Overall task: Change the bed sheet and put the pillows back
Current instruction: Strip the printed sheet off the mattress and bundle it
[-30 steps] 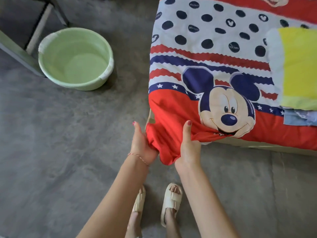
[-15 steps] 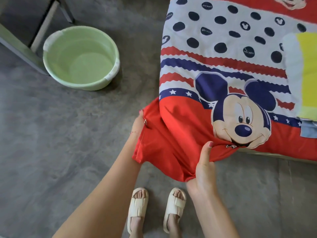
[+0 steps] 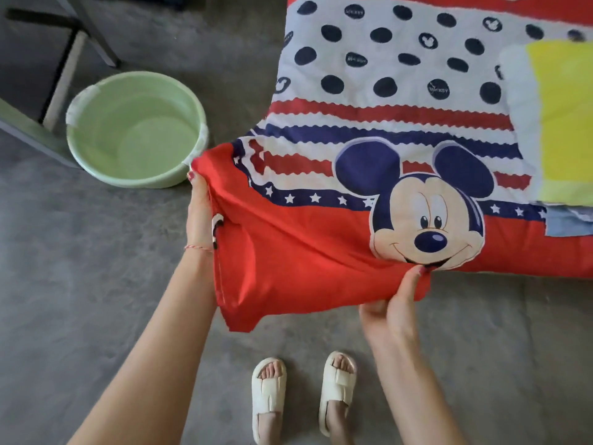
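A cartoon-mouse bed sheet [image 3: 321,245] in red, white and navy covers the mattress at the upper right. Its red corner is lifted off the mattress corner and hangs loose toward the floor. My left hand [image 3: 200,213] grips the sheet's left edge near the corner seam. My right hand [image 3: 396,311] pinches the red lower edge just below the printed face, thumb on top. A yellow and white pillow [image 3: 558,123] lies on the bed at the far right, above a light blue cloth [image 3: 564,221].
A pale green plastic basin [image 3: 96,123] stands on the grey floor to the left of the bed corner. Metal furniture legs [image 3: 64,72] rise behind it at the top left. My feet in cream sandals [image 3: 301,393] stand close to the bed.
Both hands have pulled the red corner outward and apart. My left hand moved up and left with the edge; my right hand moved right along the lower hem.
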